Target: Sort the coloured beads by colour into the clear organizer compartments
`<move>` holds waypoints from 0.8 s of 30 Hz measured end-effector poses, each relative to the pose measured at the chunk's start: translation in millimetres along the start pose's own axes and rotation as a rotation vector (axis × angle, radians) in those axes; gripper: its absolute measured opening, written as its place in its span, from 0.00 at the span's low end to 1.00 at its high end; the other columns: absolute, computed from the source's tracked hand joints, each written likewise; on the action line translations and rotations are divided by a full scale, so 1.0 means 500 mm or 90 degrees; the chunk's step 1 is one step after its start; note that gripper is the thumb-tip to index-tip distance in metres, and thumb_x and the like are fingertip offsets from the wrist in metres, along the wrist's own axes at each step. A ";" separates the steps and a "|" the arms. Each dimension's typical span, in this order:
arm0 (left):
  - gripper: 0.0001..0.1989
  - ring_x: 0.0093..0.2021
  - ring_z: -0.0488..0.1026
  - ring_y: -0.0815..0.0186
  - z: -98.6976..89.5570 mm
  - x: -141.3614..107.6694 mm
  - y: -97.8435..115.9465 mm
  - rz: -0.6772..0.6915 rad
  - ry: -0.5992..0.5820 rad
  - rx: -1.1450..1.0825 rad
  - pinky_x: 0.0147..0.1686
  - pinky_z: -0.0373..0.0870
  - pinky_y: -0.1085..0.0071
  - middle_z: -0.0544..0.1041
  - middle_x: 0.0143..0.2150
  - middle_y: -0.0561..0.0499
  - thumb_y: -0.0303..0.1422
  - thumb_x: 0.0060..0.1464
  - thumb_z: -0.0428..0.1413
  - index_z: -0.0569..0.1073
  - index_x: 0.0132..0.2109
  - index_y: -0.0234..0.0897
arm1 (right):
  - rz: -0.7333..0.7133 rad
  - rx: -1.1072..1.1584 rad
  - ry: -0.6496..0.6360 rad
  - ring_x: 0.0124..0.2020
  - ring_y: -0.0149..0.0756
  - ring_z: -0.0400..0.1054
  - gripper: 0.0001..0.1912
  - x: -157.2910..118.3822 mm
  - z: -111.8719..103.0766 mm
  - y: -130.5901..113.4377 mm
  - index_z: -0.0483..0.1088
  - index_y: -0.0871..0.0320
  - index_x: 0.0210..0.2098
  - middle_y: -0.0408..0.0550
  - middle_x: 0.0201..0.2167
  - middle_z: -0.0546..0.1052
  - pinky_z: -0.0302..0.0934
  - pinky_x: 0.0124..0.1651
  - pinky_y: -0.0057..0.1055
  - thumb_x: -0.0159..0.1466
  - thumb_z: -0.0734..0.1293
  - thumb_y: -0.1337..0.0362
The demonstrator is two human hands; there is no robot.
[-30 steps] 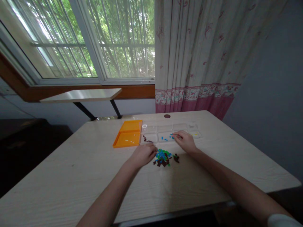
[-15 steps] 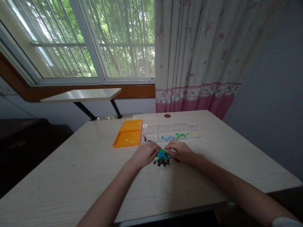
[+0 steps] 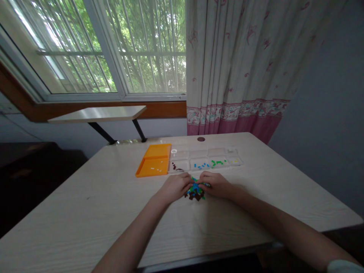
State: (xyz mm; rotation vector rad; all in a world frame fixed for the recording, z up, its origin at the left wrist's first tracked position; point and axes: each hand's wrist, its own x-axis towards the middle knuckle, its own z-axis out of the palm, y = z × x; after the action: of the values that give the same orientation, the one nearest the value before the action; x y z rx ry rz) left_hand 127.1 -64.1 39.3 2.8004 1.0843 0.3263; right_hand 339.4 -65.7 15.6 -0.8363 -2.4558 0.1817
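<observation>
Left hand [image 3: 176, 187] and right hand [image 3: 215, 184], extended from the tabletop's [image 3: 119, 216] near edge, curl over coloured pieces [image 3: 196, 193]; fingertips indistinct, grip undeterminable.

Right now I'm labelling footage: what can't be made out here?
Head view:
Anything in the grip of the bare left hand or bare right hand: they hide it.
Parts of the blue, green and brown heap of small pieces: hands cover them.
Shapes of the yellow pieces in the clear compartmented tray: too small.
Most of the pale right sleeve: cut off by the frame's edge.
</observation>
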 end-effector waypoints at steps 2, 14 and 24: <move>0.13 0.36 0.69 0.66 0.000 0.001 0.002 -0.004 0.009 0.009 0.35 0.63 0.73 0.71 0.36 0.48 0.34 0.57 0.44 0.72 0.40 0.37 | 0.000 0.000 0.001 0.33 0.29 0.66 0.09 0.000 0.002 -0.001 0.70 0.55 0.39 0.45 0.32 0.72 0.60 0.35 0.23 0.60 0.62 0.65; 0.10 0.35 0.68 0.67 0.002 0.004 0.016 -0.011 0.041 -0.039 0.34 0.63 0.74 0.70 0.34 0.49 0.33 0.55 0.45 0.70 0.36 0.36 | 0.003 0.001 0.019 0.32 0.29 0.67 0.07 0.001 0.003 -0.004 0.70 0.55 0.37 0.45 0.32 0.72 0.60 0.35 0.23 0.59 0.63 0.64; 0.07 0.34 0.67 0.68 0.004 0.013 0.022 -0.053 0.121 -0.208 0.34 0.62 0.74 0.71 0.31 0.50 0.30 0.51 0.50 0.72 0.33 0.35 | 0.005 0.035 0.068 0.32 0.30 0.67 0.05 0.003 0.008 -0.002 0.69 0.56 0.33 0.45 0.30 0.72 0.61 0.36 0.24 0.58 0.63 0.63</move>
State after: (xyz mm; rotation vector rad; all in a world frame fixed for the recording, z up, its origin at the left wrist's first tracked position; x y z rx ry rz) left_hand 139.4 -67.7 40.3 2.4673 1.0684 0.7023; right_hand 336.0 -65.3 13.2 -0.8121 -2.3376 0.2013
